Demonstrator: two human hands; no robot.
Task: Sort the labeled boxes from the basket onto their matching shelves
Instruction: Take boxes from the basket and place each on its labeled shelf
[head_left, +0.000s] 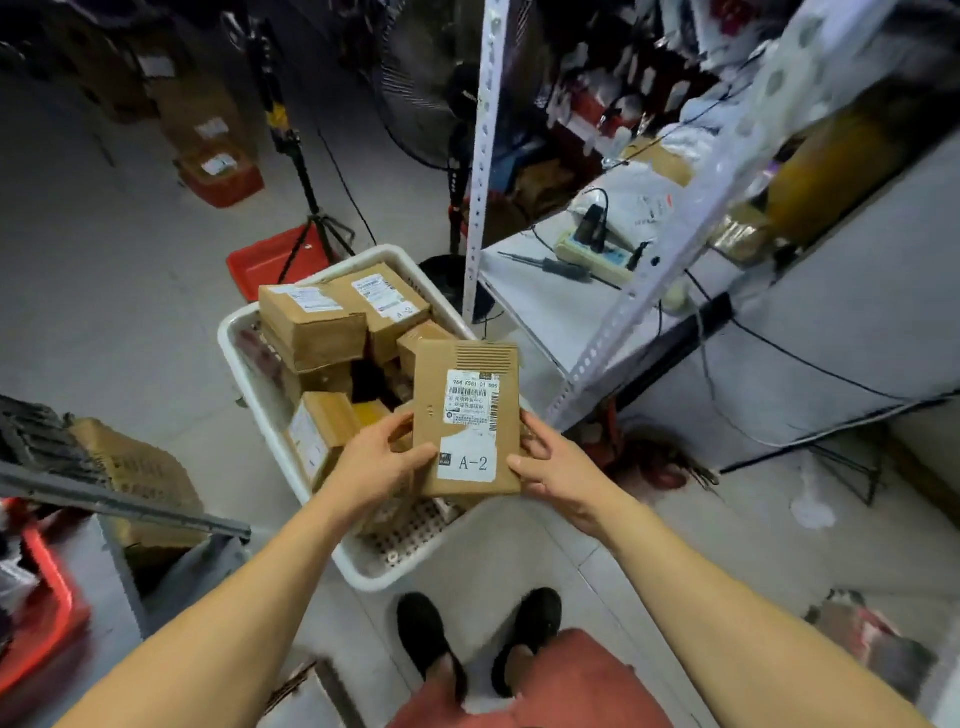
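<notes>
Both hands grip one flat box by its lower corners: the left hand has its thumb laid on the front face beside the white "A-2" sticker, with its fingers curled behind the left edge, and the right hand pinches the lower right corner, thumb on the front, fingers wrapped round the side and back. The box stands nearly upright between them, label toward the camera, held just above the near end of the white basket and clear of the boxes left inside it. The main risk, as I judge it, is in the grip itself: both holds sit low on a tall box, so the top could tip away or toward the person if one hand lets go to reach for a shelf, and the box could drop back into the basket or onto the floor. A second risk is misplacement: the frame is blurred around the shelves at right, and I cannot read any shelf marking there, so the A-2 spot has to be found before the box is set down. That shelf also carries a power strip and trailing cables, which a box could snag or push. Another box in the basket also seems to read A-2.
</notes>
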